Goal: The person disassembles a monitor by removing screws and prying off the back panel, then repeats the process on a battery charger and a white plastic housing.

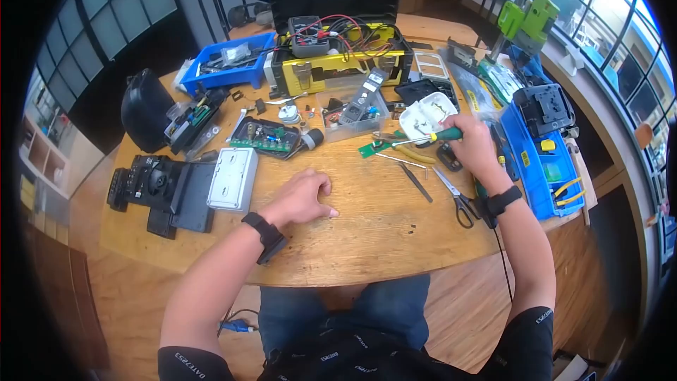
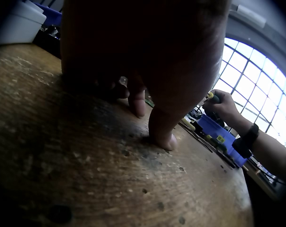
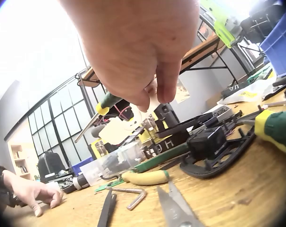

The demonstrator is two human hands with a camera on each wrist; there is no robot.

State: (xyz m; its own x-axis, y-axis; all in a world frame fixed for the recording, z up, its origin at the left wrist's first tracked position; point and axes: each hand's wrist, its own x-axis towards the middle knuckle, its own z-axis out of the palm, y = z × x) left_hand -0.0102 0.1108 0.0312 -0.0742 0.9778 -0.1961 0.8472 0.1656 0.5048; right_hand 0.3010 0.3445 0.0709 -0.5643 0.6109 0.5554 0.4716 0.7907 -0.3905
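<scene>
My right hand (image 1: 471, 142) grips a screwdriver with a green and yellow handle (image 1: 446, 134), its shaft pointing left above a small green board (image 1: 367, 149). A white dish (image 1: 425, 114) lies just behind the handle. In the right wrist view the right hand (image 3: 143, 52) has thumb and fingers closed round the handle (image 3: 106, 103). My left hand (image 1: 302, 197) rests on the wooden table with relaxed, bent fingers and holds nothing; its fingertips touch the wood in the left wrist view, where the left hand (image 2: 147, 71) looks dark.
Scissors (image 1: 462, 204), tweezers (image 1: 416, 182) and yellow-handled pliers (image 1: 416, 155) lie near the right hand. A white box (image 1: 231, 179) stands left of the left hand. Farther back are a clear parts bin (image 1: 352, 125) and a yellow toolbox (image 1: 338, 74); a blue tray (image 1: 532, 162) is at right.
</scene>
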